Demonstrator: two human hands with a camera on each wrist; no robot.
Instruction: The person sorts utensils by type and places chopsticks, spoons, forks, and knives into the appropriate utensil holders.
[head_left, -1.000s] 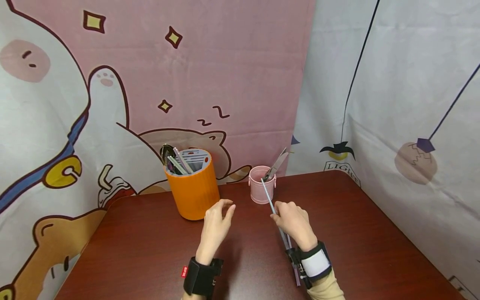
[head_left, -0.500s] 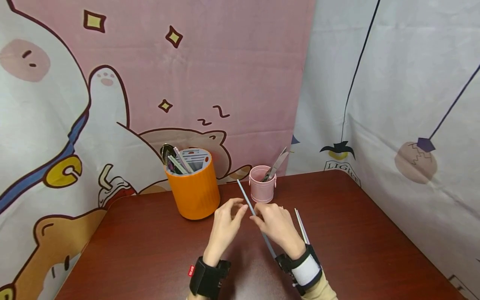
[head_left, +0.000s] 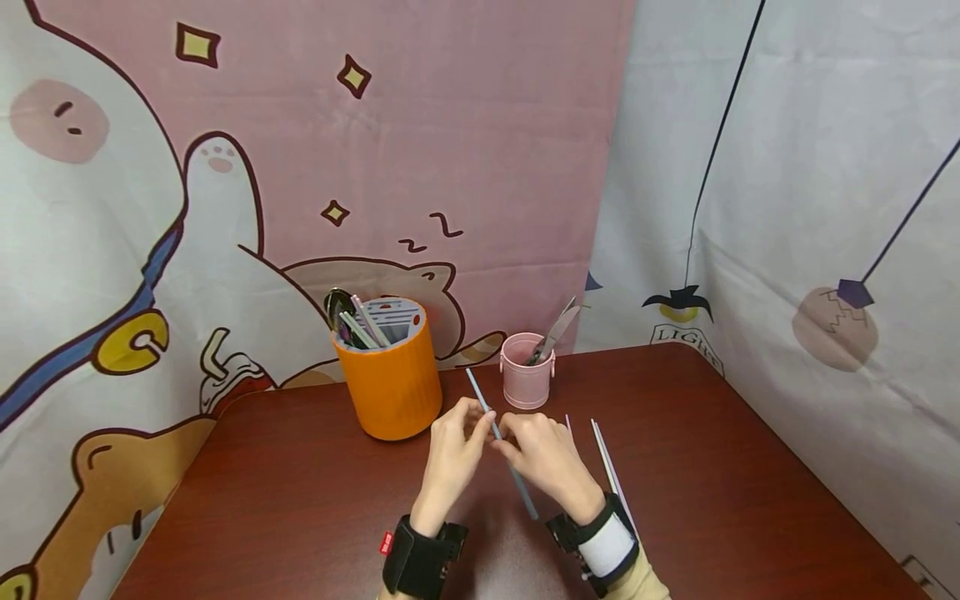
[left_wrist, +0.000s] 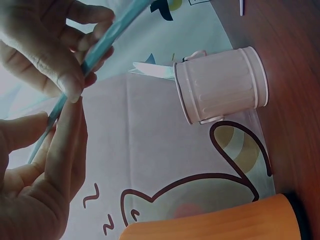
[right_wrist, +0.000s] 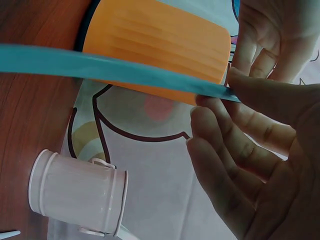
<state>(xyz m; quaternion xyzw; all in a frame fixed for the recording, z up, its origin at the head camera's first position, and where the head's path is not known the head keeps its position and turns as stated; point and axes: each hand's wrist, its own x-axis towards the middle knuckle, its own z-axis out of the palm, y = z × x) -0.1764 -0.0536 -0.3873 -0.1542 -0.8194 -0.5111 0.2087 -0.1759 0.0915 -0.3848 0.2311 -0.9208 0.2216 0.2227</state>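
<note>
A slim light blue straw (head_left: 519, 483) slants between the two hands, in front of a small pink bucket (head_left: 527, 383). My left hand (head_left: 453, 442) pinches it toward its upper end with thumb and fingers. Just below, my right hand (head_left: 551, 458) pinches the same straw, fingertips close beside those of the left. In the right wrist view the straw (right_wrist: 115, 70) looks wide near the camera and thin at the thumb. The left wrist view shows the straw (left_wrist: 107, 40) crossing both hands' fingers.
An orange container (head_left: 390, 392) with several thin sticks and a round dark item stands at the back left. Scissor-like metal blades (head_left: 561, 327) stick up from the bucket. Pale straws (head_left: 609, 458) lie on the brown table (head_left: 300, 500) by the right forearm. Printed cloth hangs behind.
My right hand has brought the blue straw leftward, away from the bucket's front, to my left hand. The left hand has moved slightly right and now pinches the straw too.
</note>
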